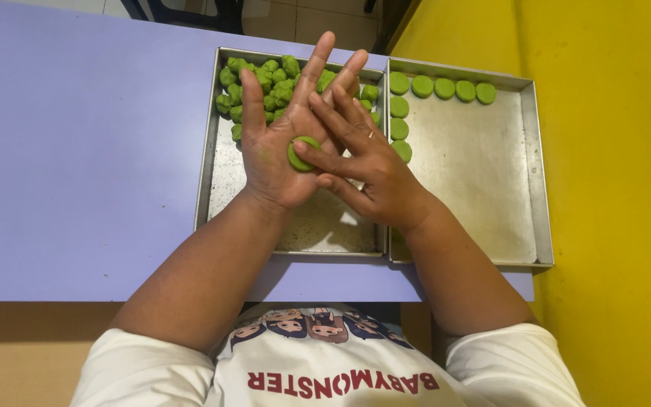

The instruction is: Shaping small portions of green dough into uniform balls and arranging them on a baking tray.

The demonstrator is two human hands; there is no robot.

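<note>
Head view shows your left hand (280,154) spread flat, cradling a green dough disc (302,153) that your right hand (367,169) presses with extended fingers, above the left tray (216,166) of lumps (265,87), beside the right tray (525,188) of discs (443,88).

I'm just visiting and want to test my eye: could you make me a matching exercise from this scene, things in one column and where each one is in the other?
Things:
1. Green dough disc being pressed
2. Heap of rough green dough lumps
3. Row of flattened green dough rounds
4. Right hand

Places:
A. Far end of the left metal tray
B. Along the far edge of the right metal tray
C. On the open palm of the left hand
D. Fingers laid across the other hand's palm

Pairs: 1-C, 2-A, 3-B, 4-D
</note>
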